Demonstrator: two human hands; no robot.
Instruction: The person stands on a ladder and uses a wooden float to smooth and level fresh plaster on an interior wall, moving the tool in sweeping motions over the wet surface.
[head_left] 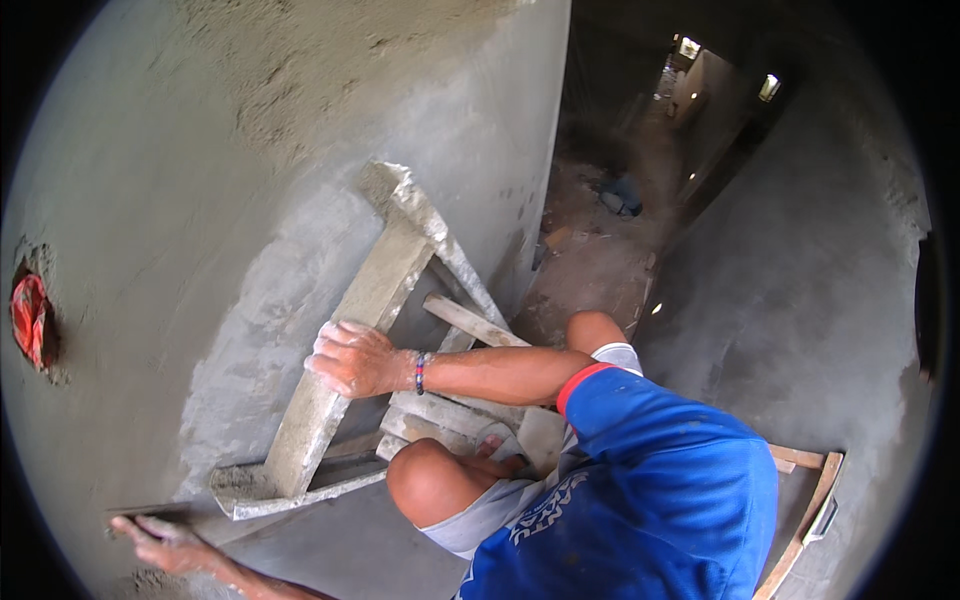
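My right hand (352, 360), dusted with plaster and wearing a beaded bracelet on the wrist, grips the middle of a mortar-caked board (310, 425). A crosspiece (450, 240) caps the board's far end and another (295, 497) its near end. Low at the left, my left hand (165, 548) is against the wall, with its fingers around a thin, flat plastering tool (150, 511) seen nearly edge on; its handle is hidden. Fresh grey plaster covers the wall (130, 200), smooth in places and rough near the top.
I crouch on wooden scaffold planks (435, 415), with a loose timber (470, 320) beside them. A red plastic-stuffed hole (33, 320) is in the left wall. Below runs a dim passage floor (585, 270), where a bluish shape (620, 195) is unclear. A wooden frame (815, 510) stands behind me.
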